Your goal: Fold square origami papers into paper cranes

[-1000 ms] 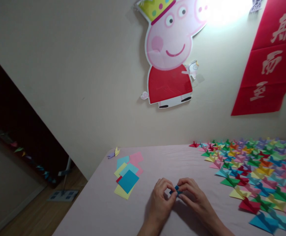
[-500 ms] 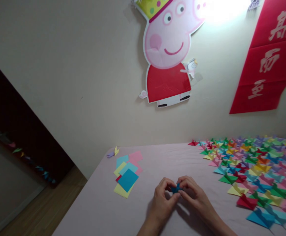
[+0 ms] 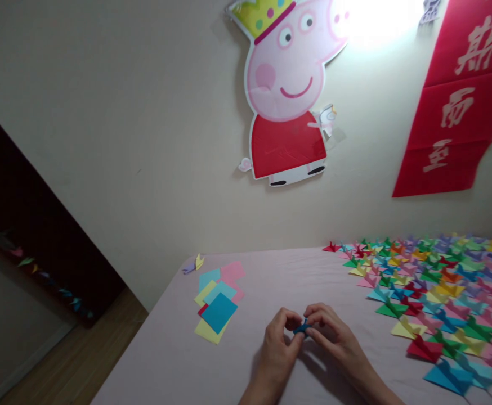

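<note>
Between my two hands is a small piece of folded blue paper (image 3: 301,328), partly covered by the fingers. My left hand (image 3: 280,343) pinches its left side with thumb and forefinger. My right hand (image 3: 332,334) grips the right side, thumb low and fingertips above. The exact shape of the folded paper is hidden. Both hands are just over the pink-covered table (image 3: 165,365). To the left lies a loose pile of square paper sheets, a blue sheet (image 3: 217,313) on top, with yellow, light blue, pink and red ones beneath.
Many colourful folded paper cranes (image 3: 444,292) stand in rows on the right. A yellow and a purple folded piece (image 3: 194,264) sit at the far left corner. On the wall hang a cartoon pig cutout (image 3: 288,101) and a red banner (image 3: 452,112).
My fingers have shifted slightly on the blue paper, and the left fingertips sit a little further from the right ones. The view has tilted slightly.
</note>
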`<control>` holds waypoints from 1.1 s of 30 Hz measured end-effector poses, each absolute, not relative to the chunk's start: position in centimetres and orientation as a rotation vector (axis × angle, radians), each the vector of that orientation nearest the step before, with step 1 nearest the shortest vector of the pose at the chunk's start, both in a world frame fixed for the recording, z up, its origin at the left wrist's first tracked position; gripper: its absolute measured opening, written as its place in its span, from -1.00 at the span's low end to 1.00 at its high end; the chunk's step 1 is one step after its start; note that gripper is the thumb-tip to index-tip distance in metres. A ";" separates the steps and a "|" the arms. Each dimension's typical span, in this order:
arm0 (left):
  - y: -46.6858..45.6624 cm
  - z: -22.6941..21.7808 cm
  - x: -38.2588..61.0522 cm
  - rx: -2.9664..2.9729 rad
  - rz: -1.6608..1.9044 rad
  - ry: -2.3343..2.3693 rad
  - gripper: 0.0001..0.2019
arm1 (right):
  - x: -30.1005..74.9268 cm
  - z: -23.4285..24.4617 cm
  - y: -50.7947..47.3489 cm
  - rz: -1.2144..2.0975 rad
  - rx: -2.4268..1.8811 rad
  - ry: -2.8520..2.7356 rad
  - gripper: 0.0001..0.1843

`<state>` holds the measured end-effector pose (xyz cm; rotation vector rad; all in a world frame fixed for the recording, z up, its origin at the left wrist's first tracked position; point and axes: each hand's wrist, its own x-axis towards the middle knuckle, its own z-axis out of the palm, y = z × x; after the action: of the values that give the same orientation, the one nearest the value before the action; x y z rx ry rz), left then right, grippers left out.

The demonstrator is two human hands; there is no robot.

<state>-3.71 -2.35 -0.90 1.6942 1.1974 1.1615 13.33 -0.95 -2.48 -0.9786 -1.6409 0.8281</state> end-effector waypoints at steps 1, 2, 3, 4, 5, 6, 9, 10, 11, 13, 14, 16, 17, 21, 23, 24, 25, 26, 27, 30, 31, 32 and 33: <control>-2.3 -1.0 -3.7 1.675 1.145 1.201 -0.78 | 13.3 -2.4 -1.0 0.835 -0.976 -1.641 -0.75; -2.3 -1.1 -3.8 1.653 1.125 1.202 -0.76 | 13.4 -2.4 -1.0 0.841 -0.973 -1.639 -0.75; -2.2 -1.2 -3.8 1.634 1.103 1.201 -0.76 | 13.4 -2.4 -1.1 0.848 -0.971 -1.635 -0.75; -2.1 -1.4 -3.8 1.624 1.084 1.195 -0.78 | 13.4 -2.3 -1.1 0.852 -0.969 -1.628 -0.74; -2.1 -1.5 -3.9 1.625 1.072 1.187 -0.83 | 13.4 -2.2 -1.1 0.855 -0.967 -1.618 -0.74; -2.0 -1.6 -3.9 1.635 1.069 1.178 -0.90 | 13.4 -2.2 -1.1 0.858 -0.963 -1.609 -0.74; -1.9 -1.8 -3.8 1.659 1.090 1.174 -0.93 | 13.3 -2.1 -1.1 0.873 -0.959 -1.591 -0.74; -1.9 -1.8 -3.7 1.657 1.096 1.182 -0.91 | 13.3 -2.1 -1.1 0.881 -0.962 -1.585 -0.74; -1.9 -1.8 -3.7 1.655 1.100 1.194 -0.89 | 13.2 -2.2 -1.1 0.891 -0.966 -1.578 -0.75; -2.0 -1.8 -3.5 1.648 1.103 1.214 -0.87 | 13.2 -2.3 -1.1 0.912 -0.976 -1.558 -0.76; -2.0 -1.8 -3.4 1.645 1.101 1.220 -0.86 | 13.1 -2.3 -1.1 0.921 -0.982 -1.546 -0.77; -2.1 -1.8 -3.4 1.642 1.099 1.225 -0.86 | 13.1 -2.5 -1.2 0.927 -1.000 -1.517 -0.79; -2.1 -1.7 -3.4 1.644 1.099 1.226 -0.86 | 13.1 -2.5 -1.2 0.928 -1.012 -1.499 -0.80; -2.2 -1.4 -3.5 1.697 1.099 1.220 -0.86 | 13.0 -2.5 -1.3 0.984 -1.053 -1.472 -0.72; -2.2 -1.3 -3.6 1.737 1.101 1.224 -0.87 | 12.9 -2.3 -1.3 1.010 -1.066 -1.517 -0.74; -2.2 -1.3 -3.6 1.758 1.099 1.232 -0.87 | 12.9 -2.1 -1.3 1.012 -1.072 -1.539 -0.74; -2.2 -1.3 -3.6 1.778 1.097 1.241 -0.88 | 12.9 -2.0 -1.4 1.008 -1.079 -1.553 -0.73; -2.2 -1.3 -3.6 1.797 1.093 1.249 -0.88 | 12.9 -1.9 -1.4 1.001 -1.088 -1.556 -0.70; -2.2 -1.3 -3.6 1.812 1.088 1.255 -0.88 | 12.9 -1.8 -1.4 0.995 -1.096 -1.552 -0.69; -2.3 -1.3 -3.6 1.820 1.080 1.258 -0.86 | 12.9 -1.5 -1.4 0.991 -1.112 -1.536 -0.68; -2.3 -1.4 -3.6 1.810 1.081 1.257 -0.86 | 13.0 -1.5 -1.4 0.996 -1.111 -1.536 -0.68; -2.2 -1.4 -3.6 1.795 1.083 1.254 -0.85 | 13.0 -1.5 -1.3 1.002 -1.108 -1.536 -0.68; -2.2 -1.6 -3.6 1.776 1.086 1.247 -0.85 | 13.0 -1.5 -1.3 1.006 -1.104 -1.534 -0.69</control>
<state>-3.60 -2.18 -1.56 1.7756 1.2468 1.0864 13.03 -1.32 -1.51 -1.1040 -1.5343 1.0057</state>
